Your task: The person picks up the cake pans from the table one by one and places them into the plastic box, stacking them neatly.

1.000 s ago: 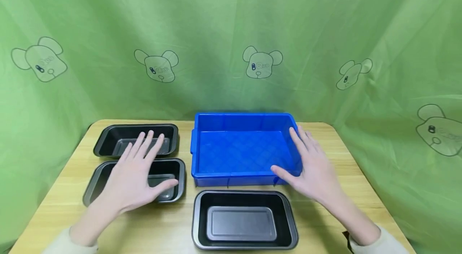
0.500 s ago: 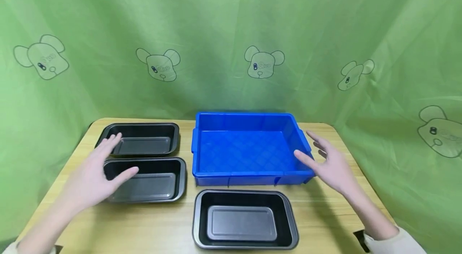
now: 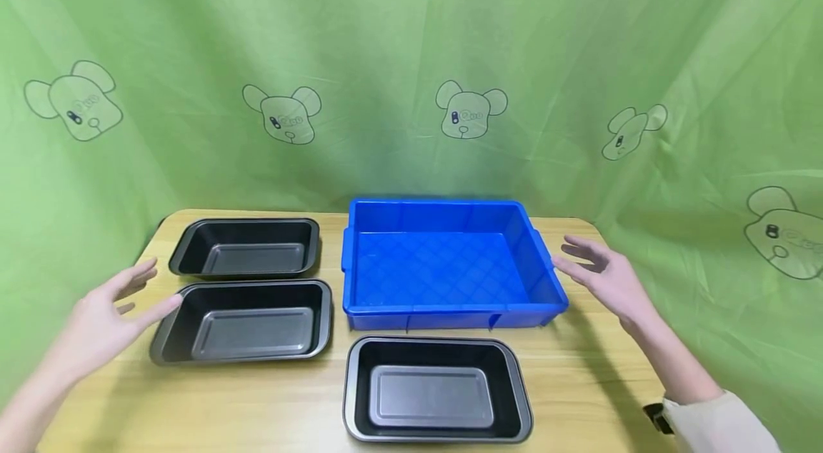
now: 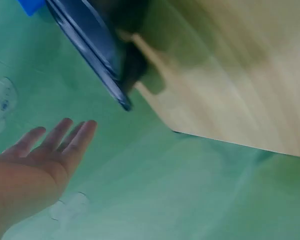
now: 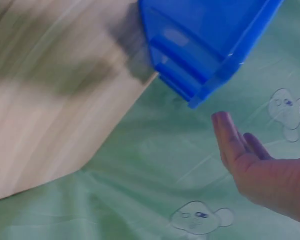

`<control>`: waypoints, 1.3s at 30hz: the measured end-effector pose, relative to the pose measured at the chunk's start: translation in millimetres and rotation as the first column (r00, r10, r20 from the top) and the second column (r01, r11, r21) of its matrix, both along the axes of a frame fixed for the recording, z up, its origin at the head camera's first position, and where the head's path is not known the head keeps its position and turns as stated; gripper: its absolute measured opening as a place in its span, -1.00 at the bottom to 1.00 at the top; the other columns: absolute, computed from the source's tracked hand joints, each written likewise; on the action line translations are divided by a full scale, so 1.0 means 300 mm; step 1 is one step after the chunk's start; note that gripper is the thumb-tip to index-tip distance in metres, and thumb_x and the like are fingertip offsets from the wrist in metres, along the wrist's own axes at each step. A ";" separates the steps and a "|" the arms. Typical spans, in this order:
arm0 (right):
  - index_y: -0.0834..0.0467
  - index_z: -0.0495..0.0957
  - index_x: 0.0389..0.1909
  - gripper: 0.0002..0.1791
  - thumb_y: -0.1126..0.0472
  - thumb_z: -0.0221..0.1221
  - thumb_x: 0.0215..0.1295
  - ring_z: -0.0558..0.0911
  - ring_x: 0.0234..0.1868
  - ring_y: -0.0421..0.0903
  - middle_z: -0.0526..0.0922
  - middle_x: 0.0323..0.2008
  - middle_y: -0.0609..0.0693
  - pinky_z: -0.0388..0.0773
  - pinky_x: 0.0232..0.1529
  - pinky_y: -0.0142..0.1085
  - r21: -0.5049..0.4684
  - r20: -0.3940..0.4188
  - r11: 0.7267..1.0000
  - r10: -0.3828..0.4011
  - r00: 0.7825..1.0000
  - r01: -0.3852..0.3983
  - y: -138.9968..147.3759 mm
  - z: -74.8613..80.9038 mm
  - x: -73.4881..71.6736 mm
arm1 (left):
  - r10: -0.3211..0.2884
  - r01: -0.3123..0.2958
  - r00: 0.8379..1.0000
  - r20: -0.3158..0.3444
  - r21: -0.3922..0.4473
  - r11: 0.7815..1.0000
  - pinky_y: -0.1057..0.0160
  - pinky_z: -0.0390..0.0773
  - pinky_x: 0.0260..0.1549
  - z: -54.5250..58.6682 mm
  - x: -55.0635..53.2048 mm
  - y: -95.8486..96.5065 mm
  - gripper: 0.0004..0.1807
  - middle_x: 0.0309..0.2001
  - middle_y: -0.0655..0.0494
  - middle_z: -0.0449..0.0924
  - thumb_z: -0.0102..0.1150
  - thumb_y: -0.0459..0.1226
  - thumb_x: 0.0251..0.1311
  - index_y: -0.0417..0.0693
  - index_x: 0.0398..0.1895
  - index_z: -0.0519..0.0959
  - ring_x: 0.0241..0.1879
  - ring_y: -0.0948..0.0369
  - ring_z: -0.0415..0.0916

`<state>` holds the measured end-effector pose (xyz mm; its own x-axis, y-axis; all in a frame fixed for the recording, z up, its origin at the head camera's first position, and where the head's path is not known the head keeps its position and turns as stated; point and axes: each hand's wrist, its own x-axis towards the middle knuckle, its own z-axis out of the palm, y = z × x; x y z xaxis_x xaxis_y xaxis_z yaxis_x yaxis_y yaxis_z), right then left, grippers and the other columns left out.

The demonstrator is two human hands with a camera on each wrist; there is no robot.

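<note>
1. Blue bin (image 3: pixel 437 267): open above, a hand could drop straight in; walls bar sideways entry.
2. Rear left pan (image 3: pixel 257 260) and near left pan (image 3: pixel 253 333): rims nearly meet, scant room between.
3. Slim lane of tabletop (image 3: pixel 270 406) between those pans and bin.
4. Front pan (image 3: pixel 431 396) obstructs low approach to bin's near wall.
5. Right hand (image 3: pixel 614 281) occupies space beside bin's right wall.
6. Green curtain (image 3: pixel 386 24) shuts off far side.

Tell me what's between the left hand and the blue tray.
In the head view, the nearer black pan on the left lies between the left hand and blue tray, then a bare strip of table.
</note>
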<state>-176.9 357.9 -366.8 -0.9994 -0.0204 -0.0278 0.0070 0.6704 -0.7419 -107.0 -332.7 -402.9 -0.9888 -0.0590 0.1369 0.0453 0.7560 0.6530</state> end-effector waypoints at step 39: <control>0.32 0.37 0.50 -0.23 -0.02 0.34 0.45 0.57 -0.08 -0.64 0.45 0.46 0.38 0.65 -0.05 -0.61 -0.105 0.070 0.994 0.007 0.997 0.000 0.071 -0.174 -0.085 | -0.023 -0.024 0.952 0.304 0.150 0.988 0.56 0.57 -0.22 -0.246 -0.025 -0.139 -0.17 0.34 -0.55 0.49 0.27 0.01 0.46 -0.34 0.56 0.25 -0.16 0.84 0.30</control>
<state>-202.3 379.1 -418.8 -0.9949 -0.0307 -0.0957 0.0594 0.5889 -0.8060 -114.5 -374.6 -476.7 -0.9819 -0.0559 -0.1808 -0.1735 0.6479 0.7417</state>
